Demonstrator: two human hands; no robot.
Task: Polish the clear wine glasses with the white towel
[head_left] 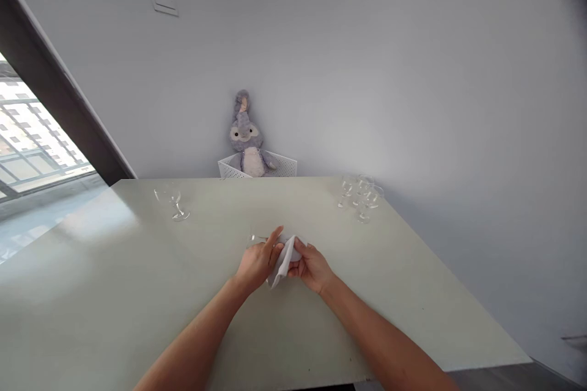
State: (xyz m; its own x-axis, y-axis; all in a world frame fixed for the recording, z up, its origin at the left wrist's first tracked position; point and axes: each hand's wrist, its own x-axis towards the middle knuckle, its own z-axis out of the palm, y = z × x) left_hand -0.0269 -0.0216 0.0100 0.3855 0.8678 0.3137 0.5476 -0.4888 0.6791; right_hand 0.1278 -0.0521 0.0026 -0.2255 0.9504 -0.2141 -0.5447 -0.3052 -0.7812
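White cloth (283, 261), likely soft and light, mid-scene over the desk (137, 317), pinched in the grip of the right hand (314, 267). 1 clear stemmed glass (260, 238), tipped sideways, partly hidden, left hand (257, 264) closed round it; likely fragile, slippery, best held at stem.
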